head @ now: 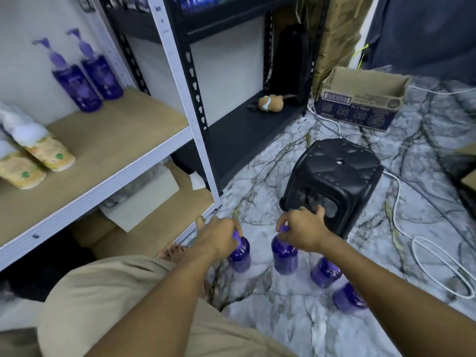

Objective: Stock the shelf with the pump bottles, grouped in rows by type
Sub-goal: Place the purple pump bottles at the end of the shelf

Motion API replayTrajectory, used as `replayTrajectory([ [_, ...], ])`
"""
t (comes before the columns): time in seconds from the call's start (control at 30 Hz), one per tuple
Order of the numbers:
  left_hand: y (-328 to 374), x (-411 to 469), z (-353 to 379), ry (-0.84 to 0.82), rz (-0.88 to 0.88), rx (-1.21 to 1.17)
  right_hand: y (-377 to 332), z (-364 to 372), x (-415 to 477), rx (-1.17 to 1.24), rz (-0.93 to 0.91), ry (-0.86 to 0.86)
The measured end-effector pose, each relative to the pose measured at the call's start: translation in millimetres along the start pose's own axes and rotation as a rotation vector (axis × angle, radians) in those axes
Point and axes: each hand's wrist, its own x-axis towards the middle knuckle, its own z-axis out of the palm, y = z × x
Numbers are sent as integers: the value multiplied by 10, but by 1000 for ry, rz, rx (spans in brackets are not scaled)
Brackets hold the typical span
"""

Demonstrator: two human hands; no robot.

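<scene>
While both arms reach down toward the marble-patterned floor [296, 325] at lower centre, the left hand [219, 237] closes its fingers around the pump top of one purple bottle [240, 256], and the right hand [304, 231] is clamped likewise on the pump of a second purple bottle [285, 257] just beside it. Two more purple bottles [325, 273] [347, 297] stand on the floor to the lower right, partly hidden behind the right forearm. At upper left, two purple pump bottles [87, 86] stand upright, side by side, at the back of the wooden shelf board [116, 150] of the white-framed rack; nearer the left edge, two pale yellow bottles [36, 161] with white tops stand on the same board. A black plastic stool [334, 181] stands just beyond the right hand, and an open cardboard box [360, 99] sits on the floor at upper right. A small plush toy [270, 103] lies on the lowest shelf of the black rack [231, 130].
</scene>
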Motion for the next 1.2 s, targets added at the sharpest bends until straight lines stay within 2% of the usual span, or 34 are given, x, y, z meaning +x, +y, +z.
replayTrajectory([
  [0.23,-336,-467,-911,340,36,32,-855,-815,59,3,-196,205],
  [0.47,-634,-760,-1921,513,53,246,-1697,-1531,357,75,-355,406],
  [0.87,-1163,-834,-3319,670,91,566,-2893,-2399,1056,196,-476,427],
  [1.2,-1828,-291,-3936,636,48,673,-3650,-2714,1978,33,-432,395],
])
